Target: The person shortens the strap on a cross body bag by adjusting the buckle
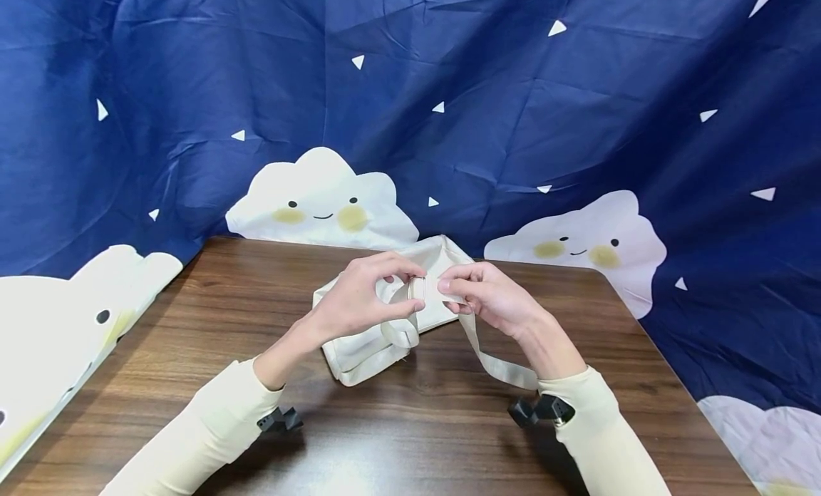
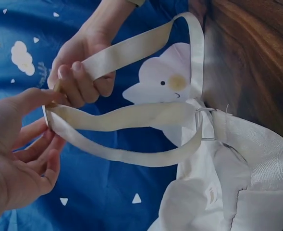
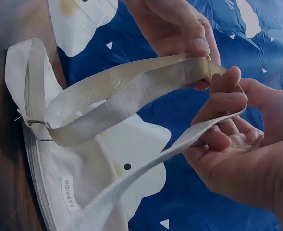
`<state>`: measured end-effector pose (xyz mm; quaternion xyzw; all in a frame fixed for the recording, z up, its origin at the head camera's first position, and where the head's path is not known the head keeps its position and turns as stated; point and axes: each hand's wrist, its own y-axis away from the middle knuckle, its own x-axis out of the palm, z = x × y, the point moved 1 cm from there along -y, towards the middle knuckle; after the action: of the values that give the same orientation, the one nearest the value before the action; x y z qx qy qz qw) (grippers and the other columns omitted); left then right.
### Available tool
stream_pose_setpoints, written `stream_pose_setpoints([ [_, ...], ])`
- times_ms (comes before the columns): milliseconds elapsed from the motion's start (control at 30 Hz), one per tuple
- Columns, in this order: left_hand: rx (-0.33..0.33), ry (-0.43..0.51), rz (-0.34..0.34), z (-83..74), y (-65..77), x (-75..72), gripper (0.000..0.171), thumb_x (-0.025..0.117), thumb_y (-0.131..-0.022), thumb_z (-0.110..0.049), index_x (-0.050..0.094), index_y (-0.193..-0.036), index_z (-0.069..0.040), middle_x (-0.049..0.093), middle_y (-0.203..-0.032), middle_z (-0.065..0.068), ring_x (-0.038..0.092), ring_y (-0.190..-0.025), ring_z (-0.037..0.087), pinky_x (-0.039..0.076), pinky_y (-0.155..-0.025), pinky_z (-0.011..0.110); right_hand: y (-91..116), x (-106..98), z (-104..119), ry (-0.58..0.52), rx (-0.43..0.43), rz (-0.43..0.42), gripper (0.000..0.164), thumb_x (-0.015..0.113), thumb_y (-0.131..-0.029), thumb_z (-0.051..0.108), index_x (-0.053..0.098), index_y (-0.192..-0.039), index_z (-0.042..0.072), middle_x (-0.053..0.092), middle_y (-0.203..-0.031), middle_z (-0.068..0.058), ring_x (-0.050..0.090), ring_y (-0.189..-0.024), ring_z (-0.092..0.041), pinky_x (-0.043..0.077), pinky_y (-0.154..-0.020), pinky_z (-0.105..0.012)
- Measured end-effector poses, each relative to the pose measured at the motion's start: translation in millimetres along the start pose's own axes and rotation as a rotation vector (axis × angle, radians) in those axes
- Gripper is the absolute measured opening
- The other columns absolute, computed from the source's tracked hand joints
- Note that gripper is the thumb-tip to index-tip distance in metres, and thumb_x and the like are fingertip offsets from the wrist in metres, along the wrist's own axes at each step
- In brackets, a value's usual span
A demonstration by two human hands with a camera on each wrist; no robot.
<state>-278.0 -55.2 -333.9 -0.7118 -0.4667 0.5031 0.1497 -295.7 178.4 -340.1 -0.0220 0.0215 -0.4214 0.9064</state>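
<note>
A white fabric bag [image 1: 368, 368] lies on the table, its cream webbing strap [image 1: 503, 370] raised between both hands. My left hand [image 1: 359, 296] pinches a flat metal strap slider [image 2: 47, 116] between thumb and fingers, above the bag. In the left wrist view, a doubled loop of strap runs from that slider to a metal ring [image 2: 206, 110] at the bag's end. Close beside it, my right hand [image 1: 494, 296] grips the strap near the slider, fingers curled round the webbing. From the right hand the strap's other length hangs down to the table.
The brown wooden table [image 1: 256, 289] extends on all sides of the bag. Behind it hangs a blue curtain [image 1: 410, 90] with white clouds and triangles. A zipper [image 3: 35, 178] and a small label [image 3: 69, 193] show on the bag.
</note>
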Motion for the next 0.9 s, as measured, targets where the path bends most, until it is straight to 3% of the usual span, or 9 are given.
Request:
stream_pose_setpoints([
  [233,0.002,0.023,0.013,-1.6,0.3,0.0,0.036,0.077,-0.076,-0.030,0.067,-0.108,-0.014,0.062,-0.095,-0.010,0.055,-0.085,0.005,0.046,-0.074,0.028,-3.9,6.4,-3.9,0.037,0.015,-0.020,0.023,0.062,-0.089,0.016,0.060,-0.096,-0.006,0.052,-0.065,-0.005,0.043,-0.056,-0.011,0.028,-0.048,-0.021],
  [400,0.016,0.033,0.016,-2.4,-0.5,-1.0,0.037,0.077,-0.076,-0.028,0.068,-0.108,-0.011,0.064,-0.097,-0.009,0.056,-0.085,0.005,0.045,-0.071,0.025,-4.3,9.1,-2.9,0.034,0.022,-0.015,0.022,0.060,-0.090,0.018,0.061,-0.097,-0.003,0.053,-0.068,-0.006,0.043,-0.056,-0.013,0.032,-0.051,-0.021],
  [600,0.023,0.010,0.013,-2.9,-1.6,-3.4,0.035,0.076,-0.077,-0.028,0.067,-0.109,-0.016,0.063,-0.091,-0.010,0.056,-0.083,0.004,0.046,-0.072,0.028,-1.8,2.9,-0.3,0.019,0.042,-0.031,0.022,0.060,-0.090,0.017,0.062,-0.097,-0.003,0.052,-0.069,-0.008,0.046,-0.059,-0.015,0.040,-0.058,-0.024],
  [900,0.025,0.007,0.017,-2.7,-0.8,-3.2,0.033,0.076,-0.076,-0.028,0.068,-0.107,-0.017,0.061,-0.088,-0.009,0.053,-0.083,0.002,0.043,-0.070,0.025,0.1,0.2,2.6,0.076,0.007,-0.039,0.019,0.063,-0.088,0.015,0.063,-0.094,-0.003,0.047,-0.061,-0.005,0.038,-0.054,-0.018,0.035,-0.053,-0.025],
])
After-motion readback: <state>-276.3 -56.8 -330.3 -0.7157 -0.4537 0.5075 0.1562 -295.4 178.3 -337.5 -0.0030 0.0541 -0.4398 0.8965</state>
